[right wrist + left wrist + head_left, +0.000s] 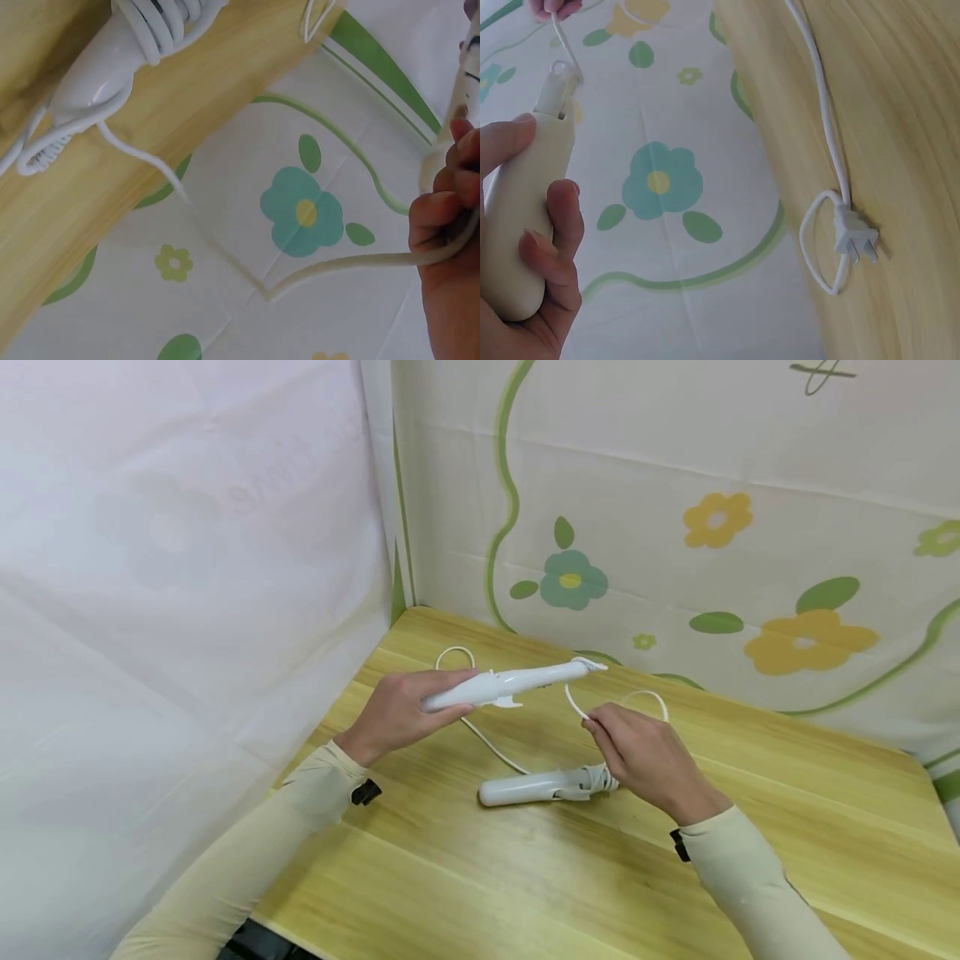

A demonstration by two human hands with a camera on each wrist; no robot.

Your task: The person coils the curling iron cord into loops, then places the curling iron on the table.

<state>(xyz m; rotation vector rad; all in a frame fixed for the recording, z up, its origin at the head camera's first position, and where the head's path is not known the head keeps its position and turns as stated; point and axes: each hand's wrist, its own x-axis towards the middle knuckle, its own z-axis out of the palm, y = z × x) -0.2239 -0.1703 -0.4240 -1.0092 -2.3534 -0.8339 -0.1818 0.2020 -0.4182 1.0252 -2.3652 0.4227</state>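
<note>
My left hand (408,706) grips a white wand-shaped curling iron (536,678) by its thick rounded end, thumb on one side and fingers curled round the other. The iron is raised above the table, its narrow end pointing right, with a small lever jutting from its underside. From that narrow end a thin white cord (576,703) runs to my right hand (645,756), which pinches it between thumb and fingers. Below lies a second white curling iron (517,789), with cord wound in coils (161,30) about one end, partly behind the right hand.
A white two-pin plug (855,232) and a loop of cord lie near the wooden table's (487,877) far left side. White cloth with printed flowers (573,578) hangs behind the table, and plain white cloth (187,568) hangs along its left.
</note>
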